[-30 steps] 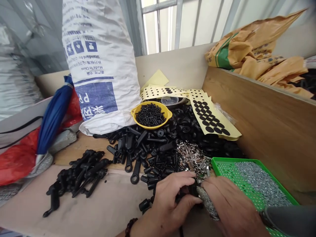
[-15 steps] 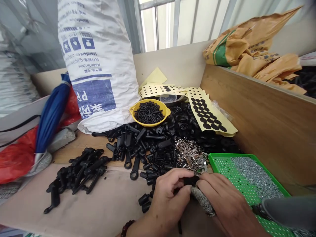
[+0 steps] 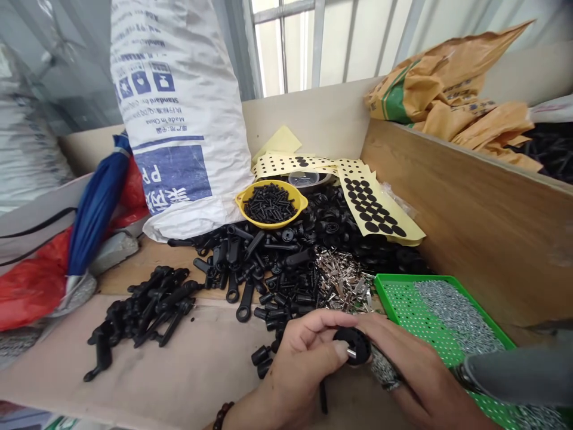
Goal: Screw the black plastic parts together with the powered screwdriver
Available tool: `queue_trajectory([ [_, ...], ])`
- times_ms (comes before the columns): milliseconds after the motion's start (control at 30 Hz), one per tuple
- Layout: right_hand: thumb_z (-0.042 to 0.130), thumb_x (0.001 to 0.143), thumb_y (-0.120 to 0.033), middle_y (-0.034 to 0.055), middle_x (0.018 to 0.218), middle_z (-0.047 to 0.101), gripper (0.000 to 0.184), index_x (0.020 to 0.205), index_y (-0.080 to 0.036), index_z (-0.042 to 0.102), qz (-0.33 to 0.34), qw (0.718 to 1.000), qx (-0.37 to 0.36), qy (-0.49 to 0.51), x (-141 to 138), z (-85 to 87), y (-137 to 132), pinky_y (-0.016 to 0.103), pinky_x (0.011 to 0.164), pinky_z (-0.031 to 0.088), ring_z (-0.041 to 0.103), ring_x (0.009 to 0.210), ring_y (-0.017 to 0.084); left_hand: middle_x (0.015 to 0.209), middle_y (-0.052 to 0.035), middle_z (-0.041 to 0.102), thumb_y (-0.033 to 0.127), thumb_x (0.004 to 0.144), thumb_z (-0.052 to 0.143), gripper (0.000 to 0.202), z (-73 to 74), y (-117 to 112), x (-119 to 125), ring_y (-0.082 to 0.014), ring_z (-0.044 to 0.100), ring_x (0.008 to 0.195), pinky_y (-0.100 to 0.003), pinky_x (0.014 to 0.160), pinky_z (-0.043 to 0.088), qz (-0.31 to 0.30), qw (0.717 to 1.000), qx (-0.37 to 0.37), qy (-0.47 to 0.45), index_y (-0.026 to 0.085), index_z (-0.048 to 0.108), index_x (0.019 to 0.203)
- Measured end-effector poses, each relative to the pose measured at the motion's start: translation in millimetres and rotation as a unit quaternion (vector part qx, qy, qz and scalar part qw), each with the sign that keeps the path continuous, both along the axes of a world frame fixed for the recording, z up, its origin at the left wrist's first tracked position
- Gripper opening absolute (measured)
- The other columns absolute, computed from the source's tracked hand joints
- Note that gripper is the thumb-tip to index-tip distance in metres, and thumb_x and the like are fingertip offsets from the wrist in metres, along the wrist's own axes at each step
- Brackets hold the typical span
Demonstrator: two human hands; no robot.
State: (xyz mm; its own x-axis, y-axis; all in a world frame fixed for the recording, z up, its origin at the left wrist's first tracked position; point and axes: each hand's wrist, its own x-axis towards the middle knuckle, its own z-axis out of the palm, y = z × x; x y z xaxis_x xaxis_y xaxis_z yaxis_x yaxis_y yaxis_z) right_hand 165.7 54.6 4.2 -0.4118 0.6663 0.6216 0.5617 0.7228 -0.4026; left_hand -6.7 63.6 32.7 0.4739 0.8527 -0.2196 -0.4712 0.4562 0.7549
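Both my hands meet at the lower middle around a round black plastic part (image 3: pixel 364 345) with a hollow face. My left hand (image 3: pixel 299 367) pinches its near side, the thumb on a small shiny metal piece (image 3: pixel 351 353) in the hollow. My right hand (image 3: pixel 416 364) closes on its far side; some of its fingers are hidden. A grey speckled strip (image 3: pixel 384 367) lies along the right hand's thumb side; whether it is worn or held I cannot tell. Beyond the hands are a heap of small metal clips (image 3: pixel 344 278) and black plastic parts (image 3: pixel 286 263).
On the right stands a green perforated tray (image 3: pixel 398 310) with screws (image 3: pixel 456 316), a grey cylindrical tool (image 3: pixel 514 373) over it. A yellow bowl (image 3: pixel 304 205) holds black threaded pieces. Black jointed parts (image 3: pixel 152 304) lie left. A white sack (image 3: pixel 188 107) and wooden partition (image 3: pixel 470 215) border the area.
The black part has turned so that its round hollow face shows, with the metal piece under my left thumb. My right hand has shifted slightly, and the view has moved a little.
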Motion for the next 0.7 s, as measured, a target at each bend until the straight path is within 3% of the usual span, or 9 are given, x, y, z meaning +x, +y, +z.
queue_trajectory([
  [100,0.035,0.088,-0.009,0.0062,0.084,0.063,0.032,0.112,-0.017,0.054,-0.022,0.998,0.058,-0.005,0.4,-3.9,-3.4,0.029,0.071,0.05,0.063,0.08,0.019,0.07,-0.0023,0.068,0.024,0.062,0.084,0.03,-1.8,-1.0,-0.9,-0.0082,0.06,0.063,-0.017,0.065,0.046,0.0,1.0,-0.015,-0.009,0.014,0.074,0.088],
  [300,0.034,0.082,-0.002,0.0149,0.095,0.067,0.037,0.111,-0.008,0.056,-0.068,0.983,0.16,-0.054,5.0,-12.7,-14.1,0.039,0.087,0.045,0.062,0.092,0.022,0.075,-0.0027,0.068,0.025,0.059,0.086,0.033,-1.2,-2.5,-2.7,-0.0076,0.06,0.061,-0.016,0.059,0.051,-0.026,0.999,-0.045,0.012,0.013,0.075,0.087],
  [467,0.035,0.08,0.0,0.0128,0.095,0.067,0.04,0.11,-0.01,0.057,-0.062,0.988,0.131,-0.049,3.3,-22.7,-18.2,0.04,0.09,0.042,0.062,0.093,0.021,0.075,-0.0049,0.069,0.022,0.058,0.086,0.033,-4.1,-8.8,-4.7,-0.0083,0.062,0.059,-0.016,0.058,0.051,-0.052,0.995,-0.079,-0.01,0.01,0.075,0.088],
  [600,0.035,0.08,-0.003,0.0106,0.092,0.066,0.037,0.11,-0.012,0.056,-0.039,0.994,0.099,-0.034,1.2,-24.6,-20.6,0.037,0.088,0.041,0.061,0.089,0.02,0.072,-0.0074,0.071,0.022,0.054,0.087,0.033,-7.1,-12.5,-3.5,-0.0143,0.067,0.064,-0.02,0.061,0.052,-0.037,0.994,-0.104,-0.015,0.01,0.073,0.082],
  [700,0.034,0.082,-0.005,0.0096,0.09,0.066,0.036,0.11,-0.013,0.055,-0.053,0.994,0.096,-0.019,0.4,-27.0,-24.6,0.038,0.089,0.039,0.061,0.086,0.02,0.068,-0.0063,0.071,0.025,0.052,0.088,0.035,-7.0,-14.5,-0.8,-0.015,0.067,0.06,-0.019,0.055,0.049,-0.023,0.995,-0.101,-0.005,0.012,0.071,0.08],
])
